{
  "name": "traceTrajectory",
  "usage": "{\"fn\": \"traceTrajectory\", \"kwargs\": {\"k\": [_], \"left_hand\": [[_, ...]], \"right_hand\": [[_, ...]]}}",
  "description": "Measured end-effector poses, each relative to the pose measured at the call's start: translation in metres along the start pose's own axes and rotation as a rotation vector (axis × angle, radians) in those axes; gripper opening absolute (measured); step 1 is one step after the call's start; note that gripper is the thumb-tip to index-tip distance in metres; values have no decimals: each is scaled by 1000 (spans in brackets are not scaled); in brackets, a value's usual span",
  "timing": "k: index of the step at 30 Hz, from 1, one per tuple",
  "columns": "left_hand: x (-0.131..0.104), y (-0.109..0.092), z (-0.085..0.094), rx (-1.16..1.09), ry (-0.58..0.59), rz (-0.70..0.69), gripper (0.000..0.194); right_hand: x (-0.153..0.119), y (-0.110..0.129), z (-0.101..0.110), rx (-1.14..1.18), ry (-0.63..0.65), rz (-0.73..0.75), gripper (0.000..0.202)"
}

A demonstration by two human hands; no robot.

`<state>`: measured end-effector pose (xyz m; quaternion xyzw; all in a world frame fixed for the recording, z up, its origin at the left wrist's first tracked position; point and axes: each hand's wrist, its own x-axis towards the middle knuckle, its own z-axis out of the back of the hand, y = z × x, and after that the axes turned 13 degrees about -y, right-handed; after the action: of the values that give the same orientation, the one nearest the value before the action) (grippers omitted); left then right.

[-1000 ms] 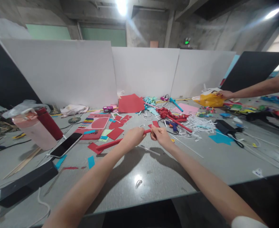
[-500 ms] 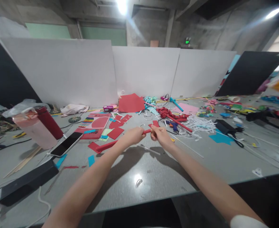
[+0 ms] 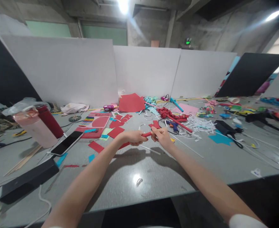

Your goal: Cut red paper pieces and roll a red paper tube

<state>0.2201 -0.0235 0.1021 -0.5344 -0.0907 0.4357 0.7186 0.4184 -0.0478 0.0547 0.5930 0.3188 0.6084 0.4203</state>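
Note:
My left hand point(image 3: 135, 137) is closed around a thin red tube point(image 3: 147, 134) that looks like rolled paper. One end of it shows beyond that fist, and another red stretch comes out below my left wrist. With fingers pinched, my right hand point(image 3: 161, 135) holds the tube's right end. Both hands are a little above the table. Just behind my right hand lies a red paper piece point(image 3: 155, 123). A blue glue gun point(image 3: 174, 126) and a red wrapped stick point(image 3: 181, 124) rest farther right. Under the hands runs a thin clear stick point(image 3: 151, 149).
At left stand a pink bottle point(image 3: 36, 128) and a red bottle point(image 3: 49, 122), near a phone point(image 3: 67, 143) and a black power strip point(image 3: 29, 181). White paper strips point(image 3: 201, 124) and a black adapter point(image 3: 226, 129) lie right. White panels point(image 3: 146, 74) close off the back.
The red tube's left part has swung inward, now mostly behind my left forearm and wrist. My left hand has turned and dropped slightly; my right hand stays nearly in place.

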Motion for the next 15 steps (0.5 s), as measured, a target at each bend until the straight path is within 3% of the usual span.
{"fn": "traceTrajectory", "kwargs": {"k": [6, 8, 10, 15], "left_hand": [[-14, 5, 11, 2, 49, 70, 48], [-18, 4, 13, -16, 30, 35, 49], [-20, -1, 13, -51, -67, -14, 49], [-28, -19, 26, -249, -443, -178, 45]], "right_hand": [[14, -1, 18, 79, -172, -34, 58], [18, -6, 23, 50, -152, -27, 57], [19, -12, 23, 16, -68, -14, 58], [4, -21, 8, -154, 188, 97, 57]]}}
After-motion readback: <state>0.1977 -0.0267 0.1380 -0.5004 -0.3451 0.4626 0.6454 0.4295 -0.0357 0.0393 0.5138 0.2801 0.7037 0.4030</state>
